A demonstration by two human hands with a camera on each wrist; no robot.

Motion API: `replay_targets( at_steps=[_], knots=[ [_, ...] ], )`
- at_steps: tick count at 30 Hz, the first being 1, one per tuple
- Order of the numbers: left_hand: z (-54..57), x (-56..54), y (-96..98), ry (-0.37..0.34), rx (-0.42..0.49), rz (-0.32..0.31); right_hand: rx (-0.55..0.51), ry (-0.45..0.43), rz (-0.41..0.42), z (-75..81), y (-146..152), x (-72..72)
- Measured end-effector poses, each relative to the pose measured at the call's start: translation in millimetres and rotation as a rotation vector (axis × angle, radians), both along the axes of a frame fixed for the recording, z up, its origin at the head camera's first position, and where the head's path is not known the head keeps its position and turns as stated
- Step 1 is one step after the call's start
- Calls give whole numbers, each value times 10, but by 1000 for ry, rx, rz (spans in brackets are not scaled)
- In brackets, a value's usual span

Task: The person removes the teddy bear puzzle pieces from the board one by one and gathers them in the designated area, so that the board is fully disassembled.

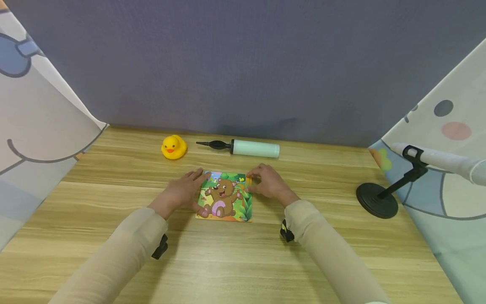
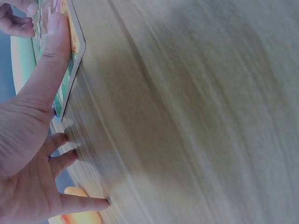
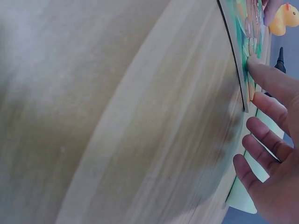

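A square jigsaw puzzle with a brown bear in a green forest lies flat on the wooden table. My left hand steadies it from the left, thumb laid straight over the lower left part and the other fingers spread toward the upper left corner and the table. At the upper right corner, my right hand pinches an orange and green puzzle piece between thumb and index finger. That piece sits slightly raised over the board's edge. The remaining right fingers are loosely bent beside the board.
Behind the puzzle lie a yellow rubber duck and a pale green hand pump with a black nozzle. On the right stands a black round-based stand holding a white tube. A grey panel closes off the table's back.
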State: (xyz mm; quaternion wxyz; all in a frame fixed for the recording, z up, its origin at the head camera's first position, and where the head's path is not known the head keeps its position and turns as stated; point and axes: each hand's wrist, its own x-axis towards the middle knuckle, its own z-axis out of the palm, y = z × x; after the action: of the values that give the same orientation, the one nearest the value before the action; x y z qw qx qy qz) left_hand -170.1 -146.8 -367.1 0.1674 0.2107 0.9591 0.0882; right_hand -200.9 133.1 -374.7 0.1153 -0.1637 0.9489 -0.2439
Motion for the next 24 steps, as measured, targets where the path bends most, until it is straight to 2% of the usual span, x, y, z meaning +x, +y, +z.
replay_targets(
  at_steps=[10, 24],
  knots=[
    [-13, 3, 7, -24, 22, 24, 10, 52, 75, -7, 33, -6],
    [58, 24, 84, -78, -23, 104, -115, 112, 118, 81, 265, 109]
  ],
)
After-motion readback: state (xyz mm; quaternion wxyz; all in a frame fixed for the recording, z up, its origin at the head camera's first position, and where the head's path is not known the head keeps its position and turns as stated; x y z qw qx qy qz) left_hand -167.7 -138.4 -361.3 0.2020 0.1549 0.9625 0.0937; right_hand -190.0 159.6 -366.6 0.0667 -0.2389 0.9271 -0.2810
